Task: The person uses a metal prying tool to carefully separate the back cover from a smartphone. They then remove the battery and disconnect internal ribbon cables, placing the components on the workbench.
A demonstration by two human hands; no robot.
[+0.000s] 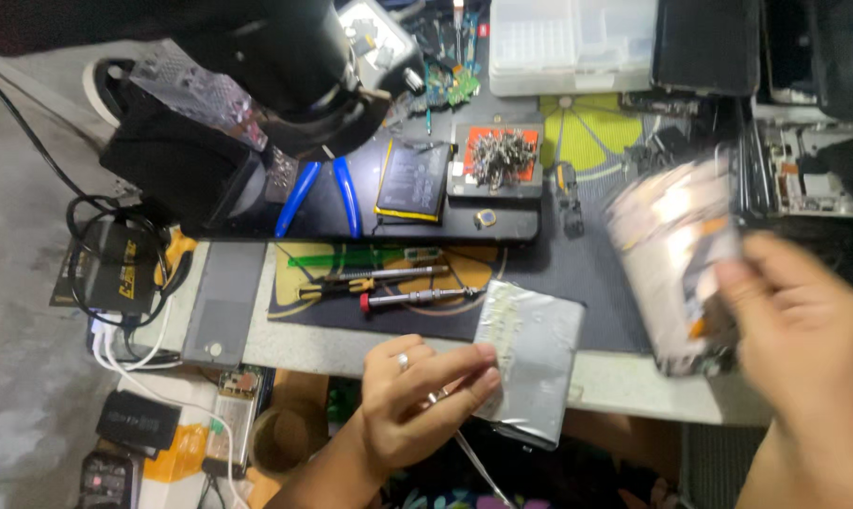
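Motion blurs the right hand (799, 325) and the silvery packet (676, 259) it holds.

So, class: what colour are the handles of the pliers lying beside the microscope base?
Blue. The pliers' handles show best in the head view, the only view, lying on the dark mat.

Electronics repair workshop. Evidence: a worktop (624, 377) with a dark service mat (596, 273), precision screwdrivers (398, 287), blue-handled pliers (322, 193), a loose flat battery (413, 181), bare circuit boards (450, 85), and a clear parts organiser (568, 42).

Two hands (417, 396); two screwdrivers (417, 298); one silver pouch (530, 363).
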